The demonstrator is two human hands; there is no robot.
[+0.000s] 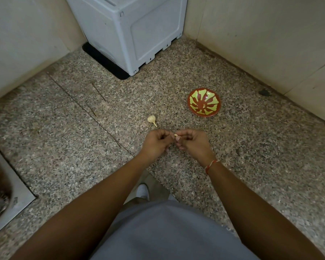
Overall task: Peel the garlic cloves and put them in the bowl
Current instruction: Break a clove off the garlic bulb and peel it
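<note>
A small pale garlic clove [176,135] is pinched between the fingertips of my left hand [156,142] and my right hand [193,141], held a little above the speckled counter. A garlic bulb [151,119] with a short stem lies on the counter just beyond my left hand. The red bowl with a yellow-green pattern [204,102] stands farther back to the right, and I see nothing inside it.
A grey-white plastic appliance [128,32] stands at the back on a black mat [103,62], between two tiled walls that meet in a corner. A steel sink [9,192] is set into the counter at the left edge.
</note>
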